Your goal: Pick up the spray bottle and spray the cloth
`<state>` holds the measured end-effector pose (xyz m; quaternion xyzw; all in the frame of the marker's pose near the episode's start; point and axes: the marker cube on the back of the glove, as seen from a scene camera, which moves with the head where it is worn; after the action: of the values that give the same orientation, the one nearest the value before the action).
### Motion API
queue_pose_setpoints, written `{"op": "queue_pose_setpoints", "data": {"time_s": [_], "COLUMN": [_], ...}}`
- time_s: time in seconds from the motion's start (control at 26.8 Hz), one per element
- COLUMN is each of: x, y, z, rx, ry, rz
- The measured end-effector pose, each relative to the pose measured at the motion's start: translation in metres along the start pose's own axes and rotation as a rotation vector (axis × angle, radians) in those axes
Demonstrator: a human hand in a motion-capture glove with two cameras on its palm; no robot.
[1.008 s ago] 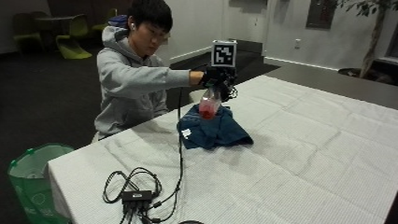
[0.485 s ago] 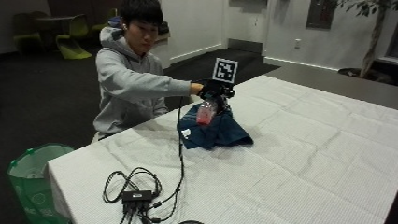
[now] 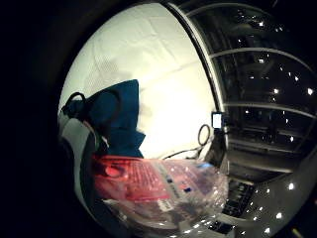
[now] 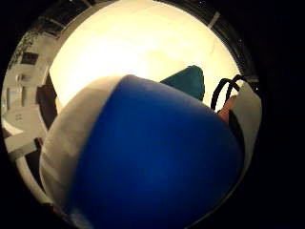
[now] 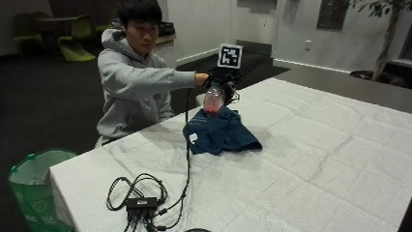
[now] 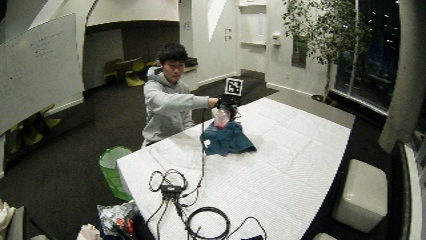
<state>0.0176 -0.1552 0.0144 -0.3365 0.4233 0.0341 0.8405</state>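
In the outside view my gloved right hand [image 5: 222,79] grips the top of a clear spray bottle [image 5: 212,99] with a pink-red lower part. It holds the bottle just over the crumpled blue cloth [image 5: 219,135] on the white table [image 5: 322,159]. The wide outside view shows the same: hand [image 6: 228,101], bottle [image 6: 221,117], cloth [image 6: 226,140]. In the little finger side palm view the bottle's red label [image 3: 143,181] lies close to the palm, with the cloth [image 3: 121,119] beyond it. A large blue rounded part [image 4: 157,157] fills the thumb side palm view, and the cloth [image 4: 188,81] peeks out behind it.
A black hub with looped cables [image 5: 141,200] lies near the table's front corner, and one cable runs up to the hand. A green bin [image 5: 32,183] stands on the floor beside the table. A cable coil [image 6: 206,220] lies at the table's near end.
My hand dipped with the bottle toward the cloth, then rose a little again. The cloth has stayed where it was.
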Motion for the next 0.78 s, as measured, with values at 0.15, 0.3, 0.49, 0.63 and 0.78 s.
{"op": "queue_pose_setpoints", "data": {"time_s": [0.15, 0.3, 0.49, 0.63, 0.78], "x": [-0.002, -0.013, -0.03, -0.043, -0.071], "y": [-0.001, -0.002, -0.009, -0.015, -0.014], "z": [0.007, 0.027, 0.032, -0.002, -0.045], "rx": [-0.006, -0.012, 0.014, 0.123, 0.312], "ry": [-0.047, -0.08, -0.227, -0.526, -0.853], "rz": [0.01, -0.069, -0.1, -0.085, -0.121]}}
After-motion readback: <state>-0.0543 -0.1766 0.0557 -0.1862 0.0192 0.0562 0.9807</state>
